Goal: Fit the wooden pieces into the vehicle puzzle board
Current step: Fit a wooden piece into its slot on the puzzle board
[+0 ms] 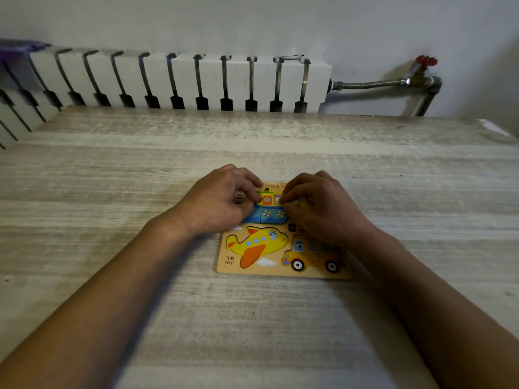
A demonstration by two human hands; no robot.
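Hands [276, 203] flanking ship piece [268, 207], touching

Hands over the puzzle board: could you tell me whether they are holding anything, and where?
Both hands, left and right, press fingertips on the blue and yellow wooden ship pieces at their outer ends; nothing is lifted.

Flat wooden puzzle board [280, 272] with yellow plane [257, 244], bus [311, 255], blue ship pieces [268, 210]
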